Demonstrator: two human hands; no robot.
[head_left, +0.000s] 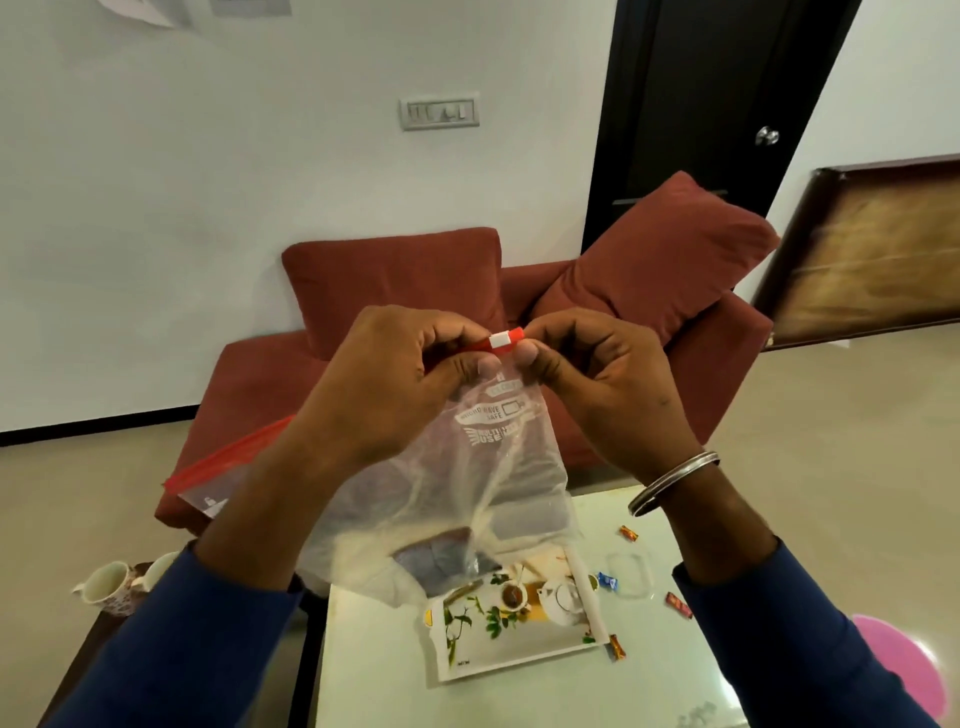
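Left hand (384, 387) and right hand (597, 389) pinch zip bag (467, 493).

White print on the clear zip bag (467, 493): a banner reads "MICRO WAVE SAFE" beside a small box symbol, and under it "MULTI", its last letters blurred, sits over "USE" next to a striped emblem. A smaller label above both is too blurred to read. Tiny dark letters at the lower edge of the printed tea pouch (519, 649) cannot be made out

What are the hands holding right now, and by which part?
The left hand and right hand pinch a clear zip bag by its red zipper strip, either side of the white slider.
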